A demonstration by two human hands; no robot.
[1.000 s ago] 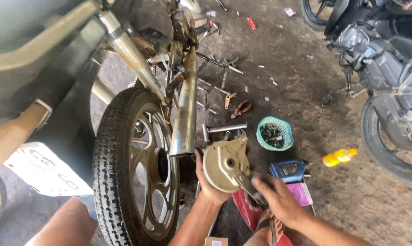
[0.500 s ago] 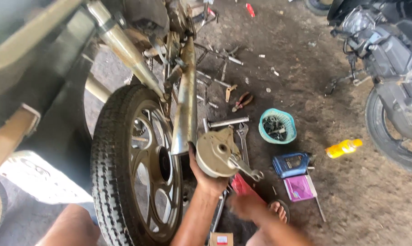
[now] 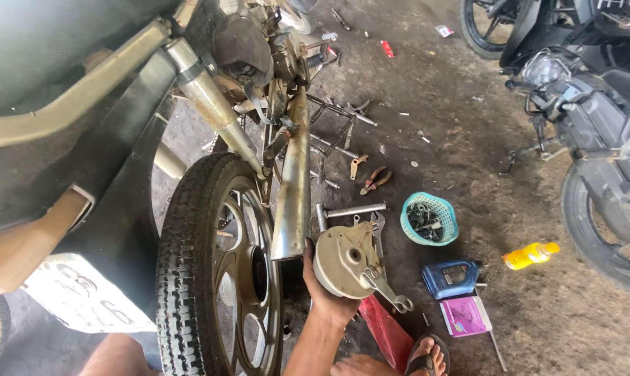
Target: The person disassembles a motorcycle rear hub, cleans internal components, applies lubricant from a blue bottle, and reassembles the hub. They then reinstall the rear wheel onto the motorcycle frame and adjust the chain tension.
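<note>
My left hand [image 3: 323,292] grips a round grey brake drum plate [image 3: 345,261] with a metal lever arm [image 3: 388,292] sticking out toward the lower right. The plate is held just right of the motorcycle's rear wheel [image 3: 214,268] and below the chrome exhaust pipe [image 3: 294,181]. My right hand is out of view. My foot in a sandal [image 3: 426,356] rests on the ground near a red rag [image 3: 386,333].
A teal basket of small parts [image 3: 430,219], blue oil bottle [image 3: 448,277], purple box [image 3: 464,315], yellow bottle [image 3: 531,255], pliers [image 3: 375,179] and loose tools lie on the dirt floor. Another motorcycle [image 3: 593,118] stands at right.
My right hand, which was on the lever side of the drum plate, has drawn back out of view. The view has shifted; the left hand still holds the plate.
</note>
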